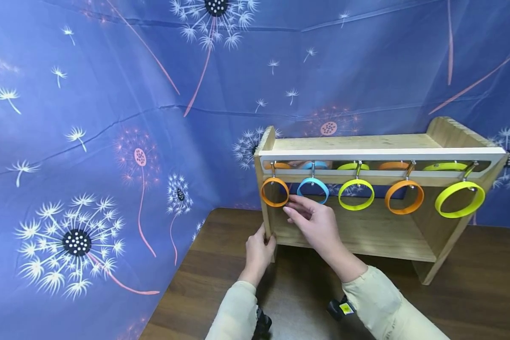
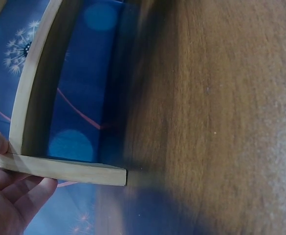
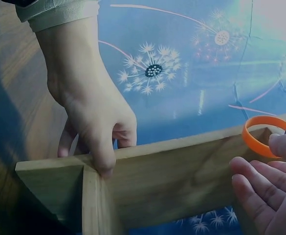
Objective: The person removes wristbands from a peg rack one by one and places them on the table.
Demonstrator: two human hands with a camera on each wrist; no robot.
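Observation:
A wooden shelf (image 1: 357,231) stands on the table, with a row of hooks along its front rail. From the leftmost hook hangs an orange ring (image 1: 275,192). My right hand (image 1: 318,224) is beside this ring's right edge, thumb and fingers apart; whether a fingertip touches it, I cannot tell. In the right wrist view, the thumb of my right hand (image 3: 279,196) overlaps the edge of the orange ring (image 3: 260,142). My left hand (image 1: 258,250) grips the shelf's left side panel low down, its thumb and fingers on opposite faces of the wood (image 2: 69,169).
Right of the first ring hang a blue ring (image 1: 323,186), a yellow-green ring (image 1: 357,208), another orange ring (image 1: 403,210) and another yellow-green ring (image 1: 459,213). Behind the shelf is a blue dandelion-print cloth (image 1: 221,156). The table (image 1: 212,264) is brown wood.

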